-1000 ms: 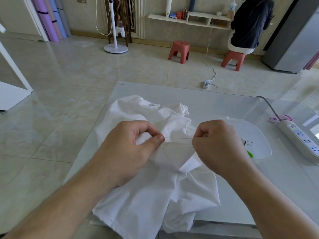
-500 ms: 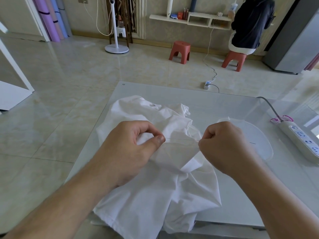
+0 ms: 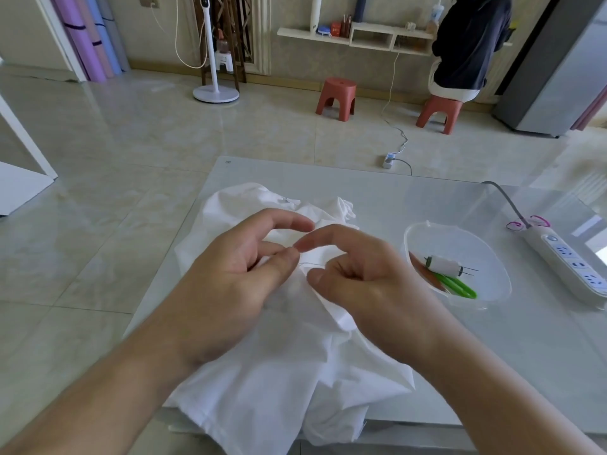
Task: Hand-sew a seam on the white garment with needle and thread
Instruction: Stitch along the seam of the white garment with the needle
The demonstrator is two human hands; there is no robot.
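One white garment (image 3: 262, 372), crumpled on the glass table (image 3: 460, 372), its long axis running from the far edge toward me, the near hem hanging over the table's front edge. One short run of thread (image 3: 310, 264) visible, lying left to right across the cloth between my two hands; the needle I cannot make out. My left hand (image 3: 230, 284): above the garment's middle, palm turned inward, thumb and a fingertip pinched together at the thread's left end, the index finger stretched out toward the right; the grip is closed on the thread. My right hand (image 3: 358, 274): just beside the left, index finger extended so that its tip nearly meets the left thumb, the other fingers curled loosely toward the palm, thumb resting by the cloth; whether this grip holds anything I cannot tell. To the right, one clear plastic bowl (image 3: 486, 300) holding one white spool (image 3: 443, 266) with pins through it, one green-handled tool (image 3: 460, 287) and one orange item beside it. One white power strip (image 3: 571, 267) at the table's right edge. Two red stools (image 3: 336, 98) on the floor beyond.
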